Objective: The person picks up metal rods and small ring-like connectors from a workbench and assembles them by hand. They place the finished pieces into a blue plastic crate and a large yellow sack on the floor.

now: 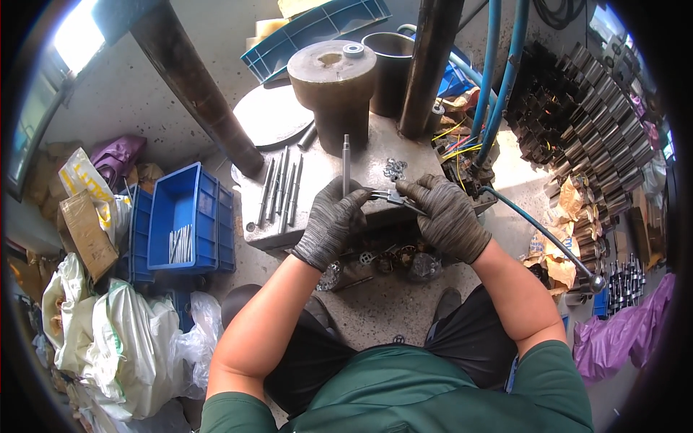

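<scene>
My left hand (328,220), in a grey knit glove, is closed round a slim steel shaft (346,162) that stands upright with a stepped top. In my gloved right hand (451,216) is a pair of pliers (392,196), its jaws pointing left to the fingers of my left hand. Whether a ring sits on the jaws is too small to tell. Just beyond the pliers, a small pile of metal rings (394,169) lies on the metal worktable (289,234). Several similar steel shafts (280,189) lie side by side to the left of my left hand.
A thick steel cylinder (332,86) bearing a small bearing (353,50) rises behind the shaft. Posts (198,83) flank the table. A blue crate (191,216) with shafts stands left. Hoses (498,79), a ball-ended lever (597,283) and stacked tubes (592,115) are at right.
</scene>
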Demonstrator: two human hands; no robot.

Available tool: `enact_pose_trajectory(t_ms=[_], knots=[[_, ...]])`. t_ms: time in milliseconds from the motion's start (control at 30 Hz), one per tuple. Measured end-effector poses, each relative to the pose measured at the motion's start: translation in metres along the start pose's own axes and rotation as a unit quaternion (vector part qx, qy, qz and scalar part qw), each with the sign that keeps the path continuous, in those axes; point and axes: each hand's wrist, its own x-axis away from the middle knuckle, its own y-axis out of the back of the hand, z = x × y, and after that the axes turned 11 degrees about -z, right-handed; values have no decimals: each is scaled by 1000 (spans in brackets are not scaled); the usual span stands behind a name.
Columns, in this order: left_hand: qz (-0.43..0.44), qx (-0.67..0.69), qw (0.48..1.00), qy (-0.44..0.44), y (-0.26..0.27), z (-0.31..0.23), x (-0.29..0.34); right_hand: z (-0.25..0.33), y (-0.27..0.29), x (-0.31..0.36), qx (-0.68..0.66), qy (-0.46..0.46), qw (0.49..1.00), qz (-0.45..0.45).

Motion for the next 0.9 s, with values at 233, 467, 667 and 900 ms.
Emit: enact_pose_trajectory(t_ms=[233, 467, 667, 900], knots=[[30, -37, 998, -48, 10, 3, 1, -16, 19, -11, -153, -174, 973, 14], [5, -137, 982, -129, 11, 9, 0, -24, 21, -7, -170, -184, 968, 17], [-13, -138, 978, -153, 7, 4, 4, -33, 27, -3, -85, -131, 988, 2], [8, -232, 950, -208, 17, 4, 4, -32, 42, -11, -197, -203, 942, 178]])
